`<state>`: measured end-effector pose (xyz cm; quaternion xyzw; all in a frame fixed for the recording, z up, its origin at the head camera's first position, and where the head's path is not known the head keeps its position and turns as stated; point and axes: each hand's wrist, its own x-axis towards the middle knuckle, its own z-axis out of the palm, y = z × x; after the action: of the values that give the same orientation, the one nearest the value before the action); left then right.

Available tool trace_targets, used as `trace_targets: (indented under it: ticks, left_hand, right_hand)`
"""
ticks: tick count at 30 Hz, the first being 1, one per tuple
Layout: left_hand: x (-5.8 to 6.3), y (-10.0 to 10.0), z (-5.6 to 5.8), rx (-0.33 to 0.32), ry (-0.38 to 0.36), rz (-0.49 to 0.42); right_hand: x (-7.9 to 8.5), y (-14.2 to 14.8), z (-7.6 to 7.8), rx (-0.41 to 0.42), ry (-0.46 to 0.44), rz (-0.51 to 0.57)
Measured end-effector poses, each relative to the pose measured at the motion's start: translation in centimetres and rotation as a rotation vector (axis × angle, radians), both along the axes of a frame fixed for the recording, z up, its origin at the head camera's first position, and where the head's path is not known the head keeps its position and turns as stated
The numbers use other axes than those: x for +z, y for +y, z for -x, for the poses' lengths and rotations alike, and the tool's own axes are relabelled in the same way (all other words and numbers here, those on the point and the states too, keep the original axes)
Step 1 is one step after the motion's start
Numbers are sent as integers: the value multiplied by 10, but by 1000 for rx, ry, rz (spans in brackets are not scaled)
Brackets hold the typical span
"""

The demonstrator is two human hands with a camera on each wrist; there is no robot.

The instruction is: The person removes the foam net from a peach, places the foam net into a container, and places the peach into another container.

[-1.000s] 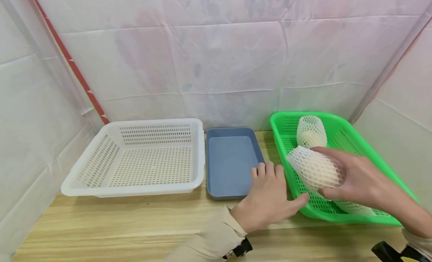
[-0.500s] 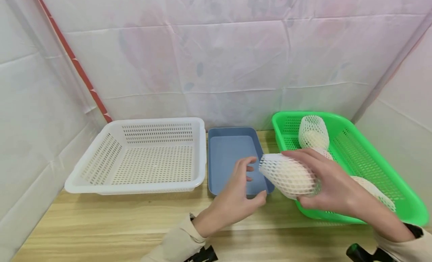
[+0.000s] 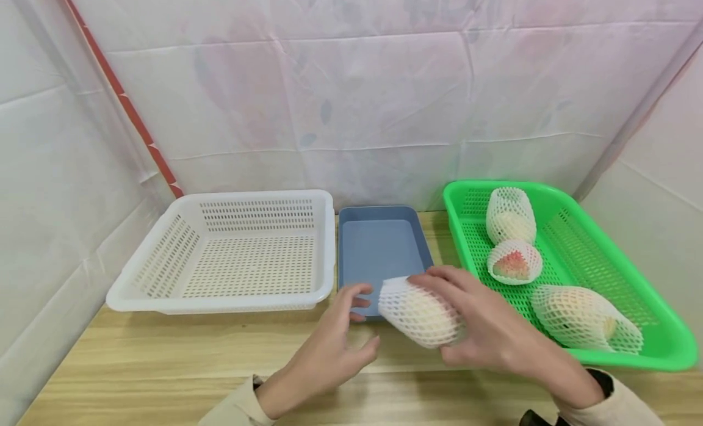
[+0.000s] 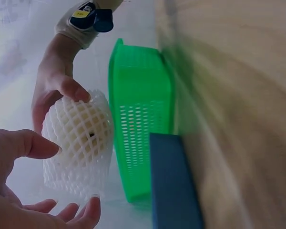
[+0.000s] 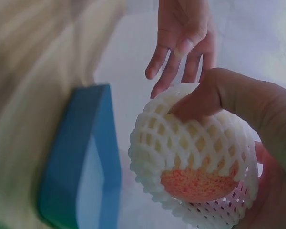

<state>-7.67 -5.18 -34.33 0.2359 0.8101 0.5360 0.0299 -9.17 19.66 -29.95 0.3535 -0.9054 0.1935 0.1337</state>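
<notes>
My right hand (image 3: 483, 328) grips a round fruit in a white foam net (image 3: 421, 316), in front of the blue-grey tray. The fruit is pale yellow, and the right wrist view shows a speckled red patch on it (image 5: 200, 185). My left hand (image 3: 324, 346) faces it with fingers spread and bent; in the head view a gap separates hand and net. In the left wrist view, the left thumb and fingers lie around the netted fruit (image 4: 81, 133); whether they touch it I cannot tell. More netted fruit lies in the green basket: one at the back (image 3: 511, 215), one reddish (image 3: 514, 263), one in front (image 3: 576, 316).
A white perforated basket (image 3: 219, 307) stands at the left on the wooden table (image 3: 209, 365). The blue-grey tray (image 3: 379, 243) sits between it and the green basket (image 3: 620, 249). White sheeting (image 3: 373, 96) walls off the back and sides.
My right hand has lifted the netted fruit out of the green basket and brought it left to the tray's front. My left hand has moved left, away from the green basket, and turned toward the fruit.
</notes>
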Motion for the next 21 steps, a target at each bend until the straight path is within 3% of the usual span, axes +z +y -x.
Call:
trace_targets:
  ticks: [8,14,21]
  left_hand:
    - [-29,-28,-15,-17,-88,36]
    - [-35,-33,-16,-33,-126,61]
    - [-38,-30,-15,-21,-110,83]
  right_hand:
    - [-37,-31,-11,36,-64,-116]
    - [-52,-36,-9,66,-88,-139]
    - [-59,-36,-8,120,-67,-131]
